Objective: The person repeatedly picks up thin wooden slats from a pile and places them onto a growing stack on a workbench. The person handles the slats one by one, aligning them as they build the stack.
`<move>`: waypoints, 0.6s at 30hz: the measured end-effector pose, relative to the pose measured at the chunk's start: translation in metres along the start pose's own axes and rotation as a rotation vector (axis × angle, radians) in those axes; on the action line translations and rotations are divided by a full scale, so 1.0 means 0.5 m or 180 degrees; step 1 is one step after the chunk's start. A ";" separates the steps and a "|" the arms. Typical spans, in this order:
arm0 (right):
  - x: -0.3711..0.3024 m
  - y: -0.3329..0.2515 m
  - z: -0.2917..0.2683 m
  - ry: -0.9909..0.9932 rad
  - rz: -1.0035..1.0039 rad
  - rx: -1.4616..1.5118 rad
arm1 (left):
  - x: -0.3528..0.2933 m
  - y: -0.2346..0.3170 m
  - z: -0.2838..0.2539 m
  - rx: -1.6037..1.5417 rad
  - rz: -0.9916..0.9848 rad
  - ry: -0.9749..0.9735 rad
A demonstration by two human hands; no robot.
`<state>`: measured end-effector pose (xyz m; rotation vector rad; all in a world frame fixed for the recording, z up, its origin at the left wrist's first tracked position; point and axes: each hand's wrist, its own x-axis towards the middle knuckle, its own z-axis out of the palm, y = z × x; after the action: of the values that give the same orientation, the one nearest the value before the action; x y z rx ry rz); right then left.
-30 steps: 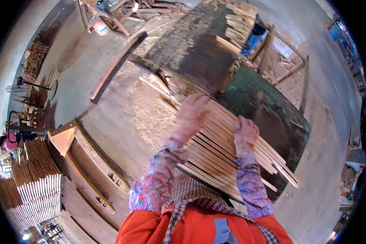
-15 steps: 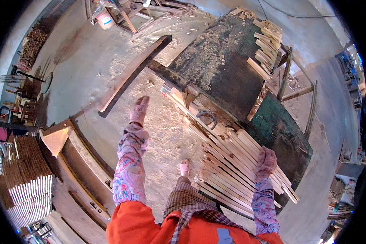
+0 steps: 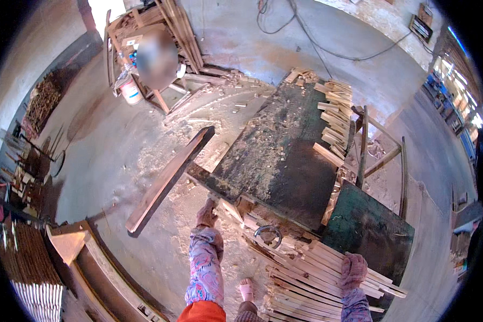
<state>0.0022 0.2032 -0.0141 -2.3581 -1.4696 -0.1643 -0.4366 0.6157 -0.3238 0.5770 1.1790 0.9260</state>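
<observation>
My left hand [image 3: 206, 213], in a pink knitted glove, reaches to the near left corner of the dark machine table [image 3: 284, 166]. Its fingers point forward beside the frame's edge; whether they touch it is hard to make out. My right hand [image 3: 353, 271], gloved the same way, lies curled on top of a spread of pale wooden strips [image 3: 300, 284], with its fingers closed over the upper ones. The strips fan out side by side along the near side of the table. A dark handwheel [image 3: 268, 236] sits on the machine's near side, between my hands.
Short wood offcuts [image 3: 335, 121] line the table's far right edge, and sawdust covers its top. A green-black panel [image 3: 370, 231] adjoins on the right. Left of the machine lies a long board [image 3: 169, 182]. A white bucket [image 3: 130, 91] stands far left, by a blurred figure and leaning timber.
My left hand has moved right, from over the floor to the machine's corner. The right hand stays on the strips. The view has tilted up, bringing the far wall into sight.
</observation>
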 end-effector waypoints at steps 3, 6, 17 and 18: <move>0.006 0.017 0.021 -0.0134 -0.0037 0.0102 | 0.006 0.020 0.003 -0.0540 -0.0197 0.0190; 0.012 -0.001 0.007 -0.0314 0.0223 0.0029 | 0.010 0.012 -0.004 -0.0924 -0.0208 0.0316; 0.008 0.016 0.017 -0.0299 0.0186 0.0056 | -0.203 0.070 0.046 0.0224 -0.0307 0.0337; -0.002 0.024 0.023 -0.0323 0.0246 0.0053 | -0.261 0.068 0.069 0.0265 -0.0264 0.0307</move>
<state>0.0112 0.2019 -0.0278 -2.4376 -1.4159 -0.0129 -0.4271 0.5253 -0.2180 0.5511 1.3235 0.8447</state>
